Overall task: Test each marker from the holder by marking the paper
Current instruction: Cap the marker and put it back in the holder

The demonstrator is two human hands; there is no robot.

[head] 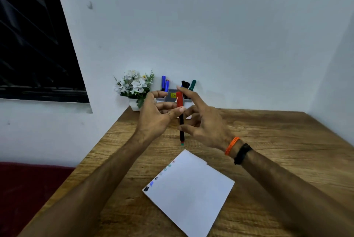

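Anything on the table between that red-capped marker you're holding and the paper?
Nothing visible. The red-capped marker, held upright between both hands, hangs above bare table just beyond the paper; its cap is on.

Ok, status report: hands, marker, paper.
Left hand and right hand both pinching red-capped marker, upright above table. Paper carries marks along left edge. Nothing in the way.
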